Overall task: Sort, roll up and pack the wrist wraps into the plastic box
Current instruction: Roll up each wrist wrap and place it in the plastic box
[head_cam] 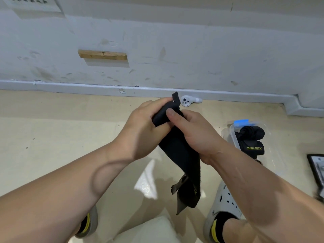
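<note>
Perhaps a bare home room (scuffed white wall (175,41), beige floor (52,137)).

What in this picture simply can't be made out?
- Head view: the rolled end of the wrist wrap, covered by the left hand and right hand.
- The near side of the plastic box, behind the right forearm; wrap count unclear.
- The black-edged sheet, cut by the right edge.

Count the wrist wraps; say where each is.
3. The held wrap hangs from the left hand and right hand, half rolled; the far roll and the XUEYING roll lie in the plastic box. Others may be hidden.
</note>
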